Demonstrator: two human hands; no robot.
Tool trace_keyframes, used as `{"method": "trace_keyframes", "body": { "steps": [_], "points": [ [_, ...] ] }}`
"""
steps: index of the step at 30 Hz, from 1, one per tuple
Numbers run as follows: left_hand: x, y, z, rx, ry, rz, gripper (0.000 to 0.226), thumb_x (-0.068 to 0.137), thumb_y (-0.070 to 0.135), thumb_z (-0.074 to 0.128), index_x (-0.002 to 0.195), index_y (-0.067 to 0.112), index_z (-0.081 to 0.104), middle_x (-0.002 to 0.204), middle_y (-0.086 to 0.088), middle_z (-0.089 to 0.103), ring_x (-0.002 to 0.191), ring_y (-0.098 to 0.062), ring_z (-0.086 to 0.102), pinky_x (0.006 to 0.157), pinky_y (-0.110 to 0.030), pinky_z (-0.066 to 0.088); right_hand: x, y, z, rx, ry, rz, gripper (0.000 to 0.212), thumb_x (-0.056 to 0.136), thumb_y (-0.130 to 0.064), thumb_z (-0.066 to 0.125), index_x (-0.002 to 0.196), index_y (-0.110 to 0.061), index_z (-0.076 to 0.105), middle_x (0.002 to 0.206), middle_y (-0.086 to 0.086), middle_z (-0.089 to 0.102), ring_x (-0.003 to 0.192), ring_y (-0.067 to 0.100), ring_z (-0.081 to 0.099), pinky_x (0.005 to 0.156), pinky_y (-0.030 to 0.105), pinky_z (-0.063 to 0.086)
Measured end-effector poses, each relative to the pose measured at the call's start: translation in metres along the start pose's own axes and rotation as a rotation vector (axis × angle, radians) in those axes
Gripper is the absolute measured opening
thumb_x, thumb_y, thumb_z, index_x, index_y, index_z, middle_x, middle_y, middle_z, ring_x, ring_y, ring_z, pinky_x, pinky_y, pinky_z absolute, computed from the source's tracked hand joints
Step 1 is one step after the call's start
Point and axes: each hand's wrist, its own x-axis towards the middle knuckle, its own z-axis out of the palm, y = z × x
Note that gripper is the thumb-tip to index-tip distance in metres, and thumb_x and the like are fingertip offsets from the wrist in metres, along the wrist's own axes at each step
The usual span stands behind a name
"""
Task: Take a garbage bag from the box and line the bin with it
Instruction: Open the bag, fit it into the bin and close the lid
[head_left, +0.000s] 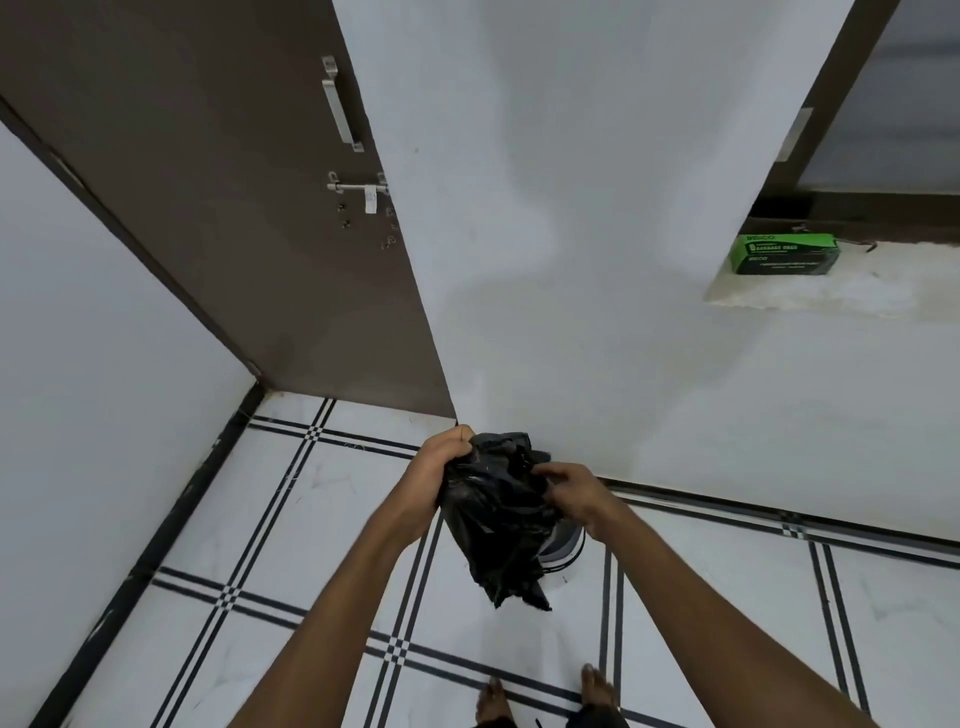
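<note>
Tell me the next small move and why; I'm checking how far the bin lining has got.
Probably pull the bag's mouth open. Both hands, left and right, grip its crumpled top, and it hangs bunched over the bin, which is mostly hidden behind it. It likely cannot line the bin until opened.

The scene is being viewed from a single head-worn wide-angle camera, being aimed forward and steeply down; the hands are being seen close, the tiled floor and wall corner beyond.
</note>
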Motion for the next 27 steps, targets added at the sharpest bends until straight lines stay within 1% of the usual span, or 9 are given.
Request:
{"method": "trace_keyframes", "body": {
  "steps": [6, 9, 11, 13, 16, 18, 21, 24, 27],
  "points": [
    [-0.002, -0.005, -0.017, -0.234, 0.173, 0.033, 0.028, 0.092, -0.002, 0.032, 0.074, 0.012, 0.047, 0.07, -0.002, 0.061, 0.065, -0.013, 0.058, 0.057, -0.025, 0.05, 0.004, 0.024, -0.028, -0.178, 0.316, -0.14, 0.053, 0.078, 0.021, 0.041, 0.084, -0.018, 0.077, 0.091, 0.007, 0.072, 0.091, 0.026, 0.069, 0.075, 0.024, 0.053],
    [0.002, -0.01, -0.022, -0.325, 0.365, -0.05, 0.03, 0.088, -0.008, 0.034, 0.083, 0.017, 0.051, 0.067, 0.0, 0.054, 0.056, -0.011, 0.047, 0.041, -0.019, 0.031, 0.002, 0.025, -0.048, -0.265, 0.479, -0.251, 0.055, 0.069, 0.026, 0.04, 0.081, -0.012, 0.079, 0.093, 0.012, 0.071, 0.092, 0.024, 0.066, 0.082, 0.021, 0.052],
    [0.006, -0.013, -0.02, -0.276, 0.433, -0.106, 0.024, 0.086, 0.0, 0.037, 0.087, 0.018, 0.053, 0.065, 0.001, 0.045, 0.059, -0.014, 0.041, 0.046, -0.023, 0.027, -0.001, 0.025, -0.058, -0.331, 0.547, -0.272, 0.055, 0.072, 0.024, 0.041, 0.089, -0.013, 0.078, 0.11, 0.012, 0.059, 0.104, 0.022, 0.057, 0.095, 0.022, 0.046],
    [0.008, -0.011, -0.014, -0.121, 0.411, -0.162, 0.015, 0.083, 0.032, 0.049, 0.084, 0.02, 0.058, 0.066, -0.005, 0.042, 0.064, -0.021, 0.043, 0.059, -0.03, 0.037, -0.006, 0.02, -0.062, -0.346, 0.562, -0.271, 0.049, 0.08, 0.021, 0.043, 0.106, -0.005, 0.074, 0.121, 0.008, 0.045, 0.112, 0.021, 0.051, 0.095, 0.016, 0.038],
    [0.012, -0.009, -0.003, 0.487, 0.251, -0.097, 0.047, 0.07, 0.074, 0.057, 0.089, 0.032, 0.062, 0.075, 0.001, 0.061, 0.072, -0.019, 0.059, 0.069, -0.03, 0.046, -0.012, 0.01, -0.07, -0.316, 0.582, -0.333, 0.046, 0.085, 0.016, 0.047, 0.122, -0.005, 0.065, 0.13, 0.01, 0.043, 0.111, 0.019, 0.053, 0.087, 0.009, 0.038],
    [0.016, -0.012, 0.001, 0.982, 0.225, -0.014, 0.038, 0.073, 0.067, 0.064, 0.084, 0.03, 0.062, 0.072, 0.009, 0.064, 0.072, -0.014, 0.063, 0.059, -0.027, 0.043, -0.017, 0.005, -0.076, -0.351, 0.604, -0.395, 0.053, 0.083, 0.016, 0.05, 0.129, -0.008, 0.06, 0.138, 0.012, 0.04, 0.112, 0.011, 0.049, 0.085, 0.006, 0.038],
    [0.025, -0.018, 0.002, 1.256, 0.315, 0.023, 0.011, 0.083, 0.024, 0.058, 0.072, 0.023, 0.057, 0.068, 0.003, 0.06, 0.069, -0.023, 0.059, 0.055, -0.028, 0.04, -0.026, -0.001, -0.083, -0.463, 0.656, -0.452, 0.061, 0.08, 0.019, 0.051, 0.134, -0.011, 0.058, 0.143, 0.01, 0.035, 0.113, -0.006, 0.041, 0.091, 0.009, 0.042],
    [0.034, -0.025, -0.003, 1.076, 0.456, -0.078, 0.015, 0.084, 0.017, 0.048, 0.084, 0.021, 0.063, 0.076, -0.001, 0.062, 0.073, -0.026, 0.057, 0.062, -0.03, 0.042, -0.025, -0.001, -0.088, -0.602, 0.639, -0.502, 0.054, 0.081, 0.005, 0.06, 0.131, -0.017, 0.059, 0.143, 0.012, 0.039, 0.129, 0.029, 0.039, 0.104, 0.039, 0.039],
    [0.044, -0.024, -0.009, 0.551, 0.538, -0.205, 0.025, 0.085, 0.016, 0.039, 0.085, 0.019, 0.064, 0.091, -0.009, 0.07, 0.083, -0.028, 0.062, 0.077, -0.039, 0.051, -0.03, 0.002, -0.084, -0.725, 0.575, -0.583, 0.049, 0.088, -0.016, 0.068, 0.135, -0.023, 0.054, 0.14, 0.012, 0.048, 0.125, 0.031, 0.046, 0.103, 0.047, 0.042]
  ]
}}
